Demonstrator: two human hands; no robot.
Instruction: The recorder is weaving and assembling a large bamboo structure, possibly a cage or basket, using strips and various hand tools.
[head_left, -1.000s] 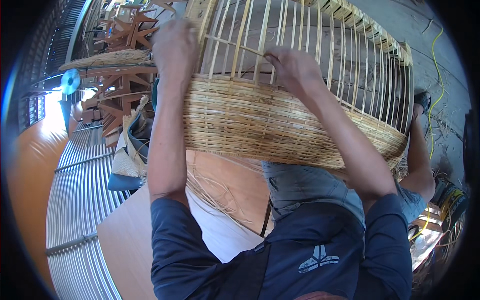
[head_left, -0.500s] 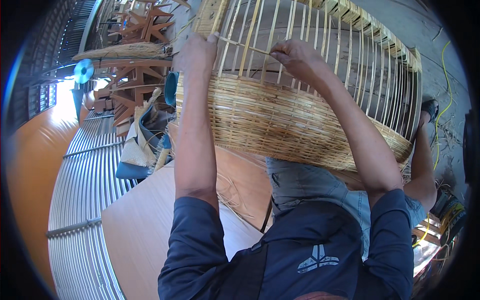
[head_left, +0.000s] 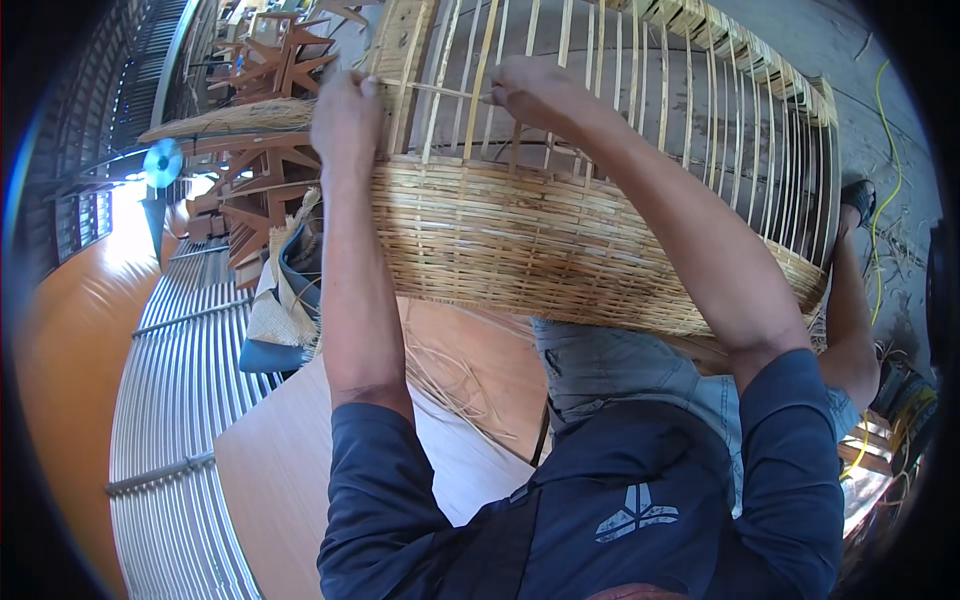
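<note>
A half-woven cane panel (head_left: 530, 240) lies across my lap, its near part a tight weave. Bare upright slats (head_left: 690, 90) run from the weave to the far wrapped edge. My left hand (head_left: 347, 115) is closed at the panel's left side, beside a flat wooden frame bar (head_left: 405, 50). From its fingertips a thin cane strip (head_left: 435, 89) stretches across the slats, apart from the finished weave. My right hand (head_left: 535, 92) pinches the strip's other end over the slats. Its fingertips are partly hidden and slightly blurred.
Pale boards (head_left: 290, 450) lie at the lower left, with loose cane strips (head_left: 455, 385) beside my left arm. Stacked brown wooden pieces (head_left: 265, 190) and a bundle of fibres (head_left: 230, 118) stand at the far left. A yellow cord (head_left: 877, 200) runs along the floor at right.
Both hands have shifted left, the left one out past the frame bar, and the cane strip has moved left with them. More loose strips show beside my left arm.
</note>
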